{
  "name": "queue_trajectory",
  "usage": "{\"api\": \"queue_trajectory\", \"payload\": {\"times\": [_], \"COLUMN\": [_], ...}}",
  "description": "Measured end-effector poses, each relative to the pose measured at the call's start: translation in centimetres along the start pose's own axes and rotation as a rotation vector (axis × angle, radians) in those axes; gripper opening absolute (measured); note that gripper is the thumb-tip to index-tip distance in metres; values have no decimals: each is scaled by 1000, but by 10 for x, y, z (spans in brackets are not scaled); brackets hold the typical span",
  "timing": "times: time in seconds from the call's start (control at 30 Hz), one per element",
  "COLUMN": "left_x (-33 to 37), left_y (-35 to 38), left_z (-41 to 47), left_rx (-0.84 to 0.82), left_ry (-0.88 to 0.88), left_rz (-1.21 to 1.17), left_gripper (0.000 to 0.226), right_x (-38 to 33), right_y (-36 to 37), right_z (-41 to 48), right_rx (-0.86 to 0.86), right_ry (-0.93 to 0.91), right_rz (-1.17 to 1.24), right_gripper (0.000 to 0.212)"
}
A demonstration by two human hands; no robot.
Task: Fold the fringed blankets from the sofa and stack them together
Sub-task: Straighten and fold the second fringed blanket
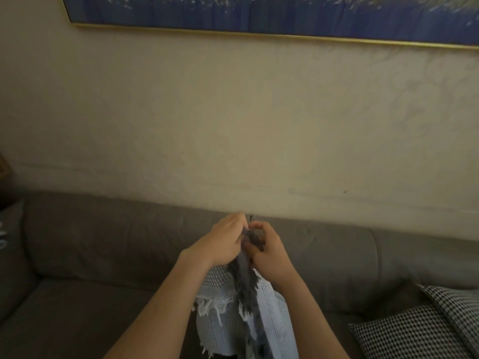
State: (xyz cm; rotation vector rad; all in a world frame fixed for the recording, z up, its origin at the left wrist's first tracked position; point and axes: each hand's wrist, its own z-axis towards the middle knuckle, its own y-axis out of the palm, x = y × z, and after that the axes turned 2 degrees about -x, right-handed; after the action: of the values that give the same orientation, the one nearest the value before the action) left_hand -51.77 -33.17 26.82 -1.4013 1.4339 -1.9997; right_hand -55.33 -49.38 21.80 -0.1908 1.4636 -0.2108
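grey blanket (244, 279) hangs from your left hand (220, 244) and right hand (270, 253), both pinching its top edge together above the sofa (103, 242), in front of a pale fringed blanket (217, 322).

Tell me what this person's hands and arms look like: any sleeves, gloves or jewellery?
The left hand and right hand are bare: no gloves, and no ring, watch or bracelet that this soft picture shows. Both arms are uncovered to the frame's bottom edge, so no sleeve is in view.
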Motion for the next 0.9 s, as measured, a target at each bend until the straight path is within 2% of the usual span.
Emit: {"api": "queue_trajectory", "payload": {"times": [0.2, 0.27, 0.37, 0.47, 0.6, 0.7, 0.77, 0.83, 0.9], "left_x": [-4, -4, 0, 2, -3, -6, -8, -8, -5], "left_y": [-7, -13, -25, -41, -56, -64, -67, -70, -76], "left_z": [5, 7, 10, 11, 14, 14, 13, 15, 16], "left_rx": [79, 133, 179, 167, 188, 207, 231, 272, 324], "left_ry": [39, 63, 85, 107, 103, 96, 98, 108, 107], "left_rz": [-42, -22, 17, 123, 233, 212, 205, 229, 251], "left_gripper": [25, 33, 33, 27, 50, 33, 20, 20, 22], "right_x": [-1, -4, -11, -23, -30, -22, -16, -17, -19], "right_y": [2, 2, 4, 7, 11, 13, 15, 18, 21], "right_z": [4, 5, 8, 11, 13, 16, 18, 21, 23], "right_rx": [78, 101, 141, 251, 241, 171, 130, 135, 148], "right_ry": [16, -18, -89, -128, -141, -97, -82, -75, -95], "right_rz": [-133, -212, -276, -308, -171, -162, -229, -262, -268], "right_gripper": [29, 23, 16, 28, 47, 42, 22, 2, 24]}}
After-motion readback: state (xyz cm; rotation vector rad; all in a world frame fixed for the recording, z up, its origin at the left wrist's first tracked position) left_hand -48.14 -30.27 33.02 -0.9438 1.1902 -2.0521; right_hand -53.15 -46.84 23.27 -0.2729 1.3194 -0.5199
